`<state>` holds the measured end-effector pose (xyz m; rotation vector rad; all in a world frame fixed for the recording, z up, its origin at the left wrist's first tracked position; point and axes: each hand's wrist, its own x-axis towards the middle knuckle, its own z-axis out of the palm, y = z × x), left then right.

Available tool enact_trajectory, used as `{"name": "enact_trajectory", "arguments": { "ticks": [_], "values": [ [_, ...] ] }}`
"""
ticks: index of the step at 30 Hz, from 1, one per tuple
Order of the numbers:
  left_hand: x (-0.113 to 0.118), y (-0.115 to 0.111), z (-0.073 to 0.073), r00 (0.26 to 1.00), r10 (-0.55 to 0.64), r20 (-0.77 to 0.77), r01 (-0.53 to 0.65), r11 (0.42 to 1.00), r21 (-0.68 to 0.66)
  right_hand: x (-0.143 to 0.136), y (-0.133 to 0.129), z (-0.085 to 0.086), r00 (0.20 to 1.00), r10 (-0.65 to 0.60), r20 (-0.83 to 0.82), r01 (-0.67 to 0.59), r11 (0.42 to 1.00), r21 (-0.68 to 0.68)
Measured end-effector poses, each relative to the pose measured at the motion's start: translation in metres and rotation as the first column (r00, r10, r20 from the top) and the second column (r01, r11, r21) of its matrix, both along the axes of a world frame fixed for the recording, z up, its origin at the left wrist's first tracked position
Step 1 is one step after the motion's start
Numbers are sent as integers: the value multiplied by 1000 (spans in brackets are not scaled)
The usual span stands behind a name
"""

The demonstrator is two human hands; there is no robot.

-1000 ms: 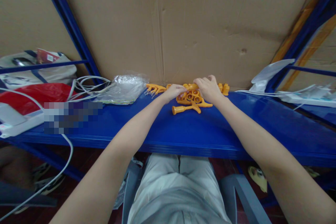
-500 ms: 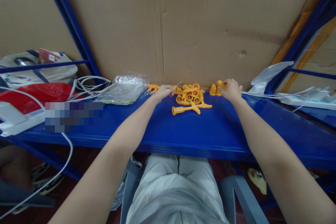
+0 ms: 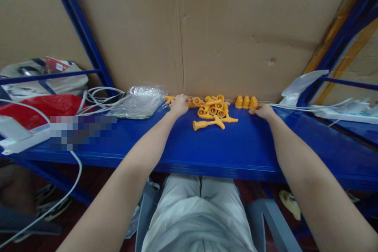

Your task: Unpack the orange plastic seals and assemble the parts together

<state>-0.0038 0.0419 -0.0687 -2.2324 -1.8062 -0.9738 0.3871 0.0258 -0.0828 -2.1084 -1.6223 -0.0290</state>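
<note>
My left hand [image 3: 179,105] is at the left end of a pile of yellow plastic T-handled pieces [image 3: 213,109], fingers curled down; what they grip, if anything, is hidden. Beside its fingertips, yellow pieces with round open ends [image 3: 193,101] lie in the pile. One T-handled piece [image 3: 208,124] lies in front, its hollow end pointing left. To the right, yellow bell-shaped caps [image 3: 245,102] stand upright in a row against the cardboard. My right hand [image 3: 264,112] is low at the row's right end, fingers closed on a yellow cap [image 3: 252,111] that they partly cover.
A clear plastic bag [image 3: 138,102] and white cables [image 3: 103,93] lie left on the blue table [image 3: 218,149]. Cardboard [image 3: 221,35] closes off the back. Power strips sit at both sides; a red bag [image 3: 44,106] is far left. Blue posts rise left and right.
My right hand has lowered and moved slightly right; another cap now stands in the row. My left hand has drawn back left, and pieces with round openings now show beside it.
</note>
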Motion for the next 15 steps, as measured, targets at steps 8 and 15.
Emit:
{"name": "enact_trajectory", "arguments": {
  "ticks": [8,15],
  "values": [
    [0,-11,3,989,-32,-144,40,998,58,-12,0,2,997,77,29,-73,990,-118],
    [1,-13,4,985,-72,-158,80,996,50,-33,-1,1,976,157,154,-130,977,-169]
  ]
}}
